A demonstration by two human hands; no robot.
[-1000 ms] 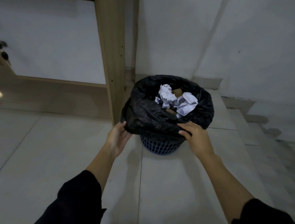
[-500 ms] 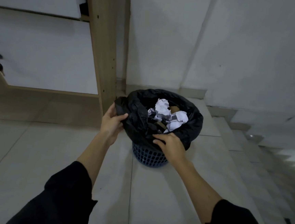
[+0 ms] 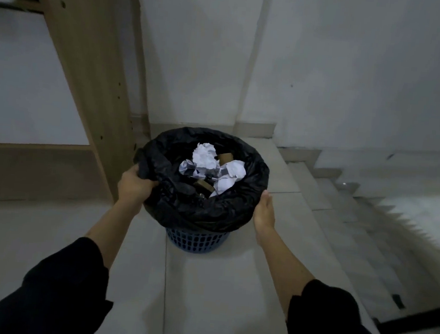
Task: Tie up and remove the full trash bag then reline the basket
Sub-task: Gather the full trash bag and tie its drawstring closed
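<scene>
Freeing bag rim: my left hand (image 3: 134,186) fingers clenched on trash bag (image 3: 204,208) edge; right hand (image 3: 264,213) flat, extended beside rim over basket (image 3: 196,240). Next: gather right edge.

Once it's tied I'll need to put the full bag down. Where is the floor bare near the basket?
Bare tiled floor lies in front of the blue plastic basket, between the two forearms, and left of it toward the wooden post. Right is tighter: stair steps drop away. Behind, the black trash bag nearly meets the wall.
</scene>
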